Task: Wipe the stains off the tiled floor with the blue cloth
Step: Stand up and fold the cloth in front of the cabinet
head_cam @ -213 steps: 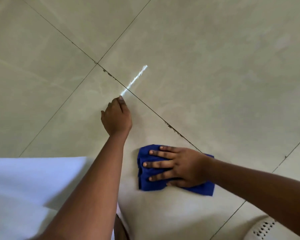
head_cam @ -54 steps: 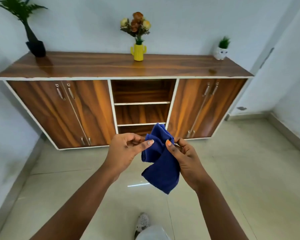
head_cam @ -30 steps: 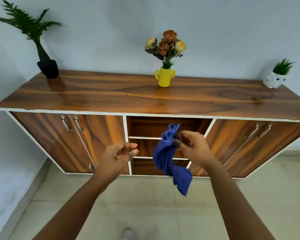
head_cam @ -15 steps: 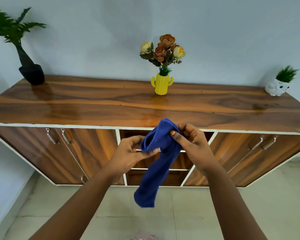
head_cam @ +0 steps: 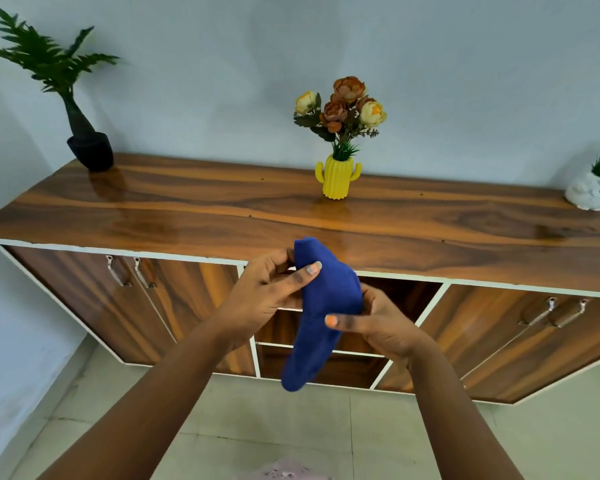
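The blue cloth [head_cam: 321, 306] hangs bunched in the air in front of me, held by both hands at chest height. My left hand [head_cam: 267, 289] pinches its upper end, thumb across the fabric. My right hand [head_cam: 378, 323] grips its middle from the right, and the lower end dangles free. The pale tiled floor [head_cam: 326, 427] lies far below the cloth, and no stain shows on the part in view.
A long wooden sideboard [head_cam: 187, 209] stands straight ahead against the wall, with doors and open middle shelves. On it stand a dark potted plant [head_cam: 84, 140], a yellow cactus vase with flowers [head_cam: 338, 174] and a small white planter [head_cam: 593, 192]. A wall [head_cam: 18, 341] closes the left side.
From kneeling and wiping the floor, I have stood up and faced the sideboard. In the last half second both hands shifted along the cloth, the right one lower, bunching it tighter.
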